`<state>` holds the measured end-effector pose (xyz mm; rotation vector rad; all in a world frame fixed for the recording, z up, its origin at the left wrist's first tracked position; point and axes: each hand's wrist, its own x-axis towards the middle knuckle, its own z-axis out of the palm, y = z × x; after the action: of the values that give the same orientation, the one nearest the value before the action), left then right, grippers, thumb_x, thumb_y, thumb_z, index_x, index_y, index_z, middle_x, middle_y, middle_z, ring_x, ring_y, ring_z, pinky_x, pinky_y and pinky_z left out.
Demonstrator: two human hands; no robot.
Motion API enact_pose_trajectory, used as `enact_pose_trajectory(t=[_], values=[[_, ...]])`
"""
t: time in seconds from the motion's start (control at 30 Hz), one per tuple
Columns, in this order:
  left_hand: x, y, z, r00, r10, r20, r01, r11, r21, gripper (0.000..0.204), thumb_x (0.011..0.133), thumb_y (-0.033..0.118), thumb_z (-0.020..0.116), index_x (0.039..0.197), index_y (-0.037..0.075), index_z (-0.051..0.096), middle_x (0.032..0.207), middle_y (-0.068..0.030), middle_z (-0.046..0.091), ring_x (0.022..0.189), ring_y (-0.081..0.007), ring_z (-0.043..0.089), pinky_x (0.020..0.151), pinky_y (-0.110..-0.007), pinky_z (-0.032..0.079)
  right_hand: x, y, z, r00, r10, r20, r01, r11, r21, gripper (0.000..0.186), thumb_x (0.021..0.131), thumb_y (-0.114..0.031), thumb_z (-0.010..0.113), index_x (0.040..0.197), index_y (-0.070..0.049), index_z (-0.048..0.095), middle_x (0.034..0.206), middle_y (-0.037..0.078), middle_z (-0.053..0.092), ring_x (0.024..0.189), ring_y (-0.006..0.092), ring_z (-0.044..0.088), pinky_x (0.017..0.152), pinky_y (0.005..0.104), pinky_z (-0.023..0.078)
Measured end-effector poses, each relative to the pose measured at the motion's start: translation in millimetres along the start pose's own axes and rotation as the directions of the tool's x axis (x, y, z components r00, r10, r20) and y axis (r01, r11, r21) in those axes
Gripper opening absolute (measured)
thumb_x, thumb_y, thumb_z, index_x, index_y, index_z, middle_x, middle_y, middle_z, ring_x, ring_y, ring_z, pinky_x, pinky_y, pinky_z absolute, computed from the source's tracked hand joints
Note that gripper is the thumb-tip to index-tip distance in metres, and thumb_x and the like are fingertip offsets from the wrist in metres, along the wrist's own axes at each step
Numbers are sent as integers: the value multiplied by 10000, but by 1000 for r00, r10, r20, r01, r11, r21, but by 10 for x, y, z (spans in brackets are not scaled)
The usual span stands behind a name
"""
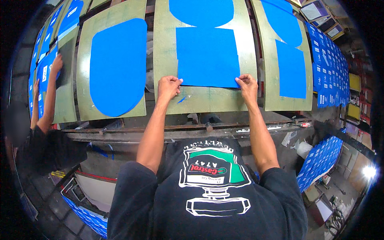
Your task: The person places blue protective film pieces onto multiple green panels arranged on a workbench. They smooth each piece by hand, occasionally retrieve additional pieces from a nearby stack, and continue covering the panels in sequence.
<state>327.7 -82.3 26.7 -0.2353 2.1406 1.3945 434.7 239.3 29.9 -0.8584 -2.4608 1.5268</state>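
Rounded blue sheet (117,66) on neighbouring board (85,72); co-worker's hand (56,64) far left; stacked blue sheets (320,158) lower right.

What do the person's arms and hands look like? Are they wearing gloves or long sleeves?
No gloves: the left hand and the right hand are bare, with no rings, watch or wristbands showing. The forearms are bare too. The sleeves are short, dark navy, part of a T-shirt with a white, green and red print on the front.

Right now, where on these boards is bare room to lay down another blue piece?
Bare strip on the middle board below the blue rectangle, between left hand and right hand. Another under the right board's blue piece. The left board's rounded blue piece leaves only margins.
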Motion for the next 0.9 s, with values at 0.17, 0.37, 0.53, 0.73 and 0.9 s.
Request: enact_pose_trajectory(t=[0.17,0.37,0.53,0.73,0.9], values=[[-65,-85,8,994,81,-76,-75,994,84,183,849,151,732,857,-32,721,646,-71,686,494,-116,626,447,-294,472,17,-4,-100,986,12,169,-15,1000,16,224,838,-67,738,1054,-12,719,886,76,710,776,146,658,723,297,540],[-117,-142,13,982,175,-70,-156,962,223,178,818,143,764,843,-29,727,666,-70,686,510,-103,601,494,-277,469,-17,86,-167,988,-21,150,49,981,-185,260,811,-79,778,1052,-23,698,887,97,723,822,177,689,748,321,552],[-172,-205,30,976,196,-93,-162,944,288,168,807,143,769,830,-21,736,661,-67,685,516,-105,599,500,-284,468,-154,46,-195,990,-83,112,105,973,-207,270,803,-75,787,1035,-12,663,870,103,718,814,183,691,754,328,554],[-185,-297,-9,975,204,-91,-171,944,281,179,810,158,765,828,-18,736,661,-68,687,518,-110,605,512,-287,471,-223,82,-193,985,-109,130,134,971,-200,283,809,-69,780,1046,-12,636,856,108,710,792,187,682,741,327,543],[-273,-186,-17,984,157,-87,-122,939,321,191,787,185,770,829,-1,751,725,-129,718,643,-206,682,627,-345,515,-261,69,-197,987,-110,119,133,970,-206,322,810,-75,782,1082,-13,621,845,106,706,776,187,676,724,327,537]])
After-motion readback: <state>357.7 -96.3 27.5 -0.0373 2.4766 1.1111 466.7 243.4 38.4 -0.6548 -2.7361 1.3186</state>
